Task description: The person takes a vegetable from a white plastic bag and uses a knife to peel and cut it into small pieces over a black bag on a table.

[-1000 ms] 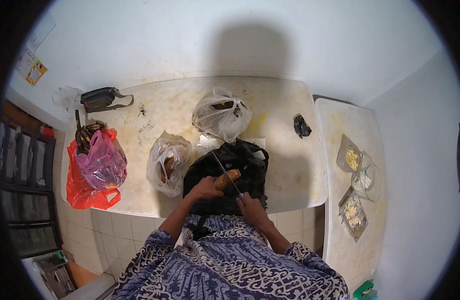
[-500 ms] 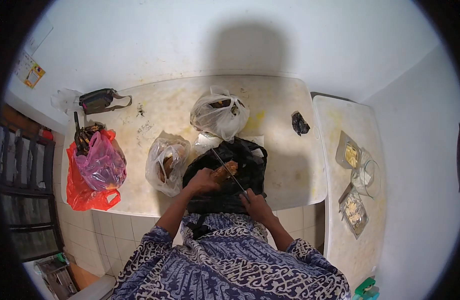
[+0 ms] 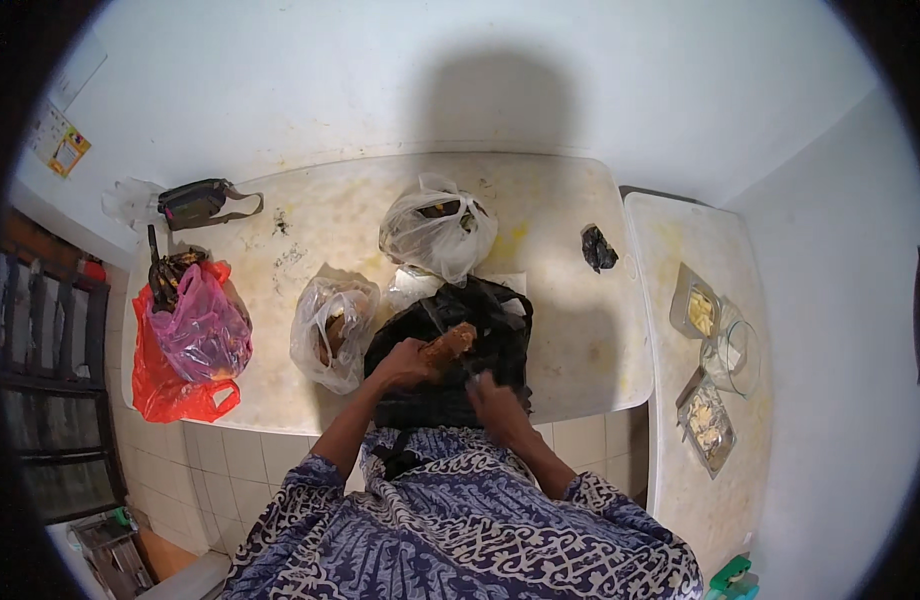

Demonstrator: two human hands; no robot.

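My left hand (image 3: pixel 405 362) grips a brown, rough-skinned root (image 3: pixel 450 345) and holds it over an open black plastic bag (image 3: pixel 500 320) at the counter's front edge. My right hand (image 3: pixel 495 398) is curled just right of the root's near end, closed on a thin knife (image 3: pixel 471 376). Its blade is hard to make out against the dark bag. Both forearms come up from my blue-and-white patterned clothing.
On the stained pale counter (image 3: pixel 320 225) stand a clear bag of brown roots (image 3: pixel 332 330), a tied white bag (image 3: pixel 438 232), a pink bag over a red one (image 3: pixel 190 335), a dark pouch (image 3: pixel 195 203) and a black crumpled scrap (image 3: pixel 598 247). Food trays (image 3: pixel 702 310) sit on the side counter.
The root has been tilted and shifted slightly right over the black bag. My right hand has moved up closer to it, and the long thin blade no longer shows above the root.
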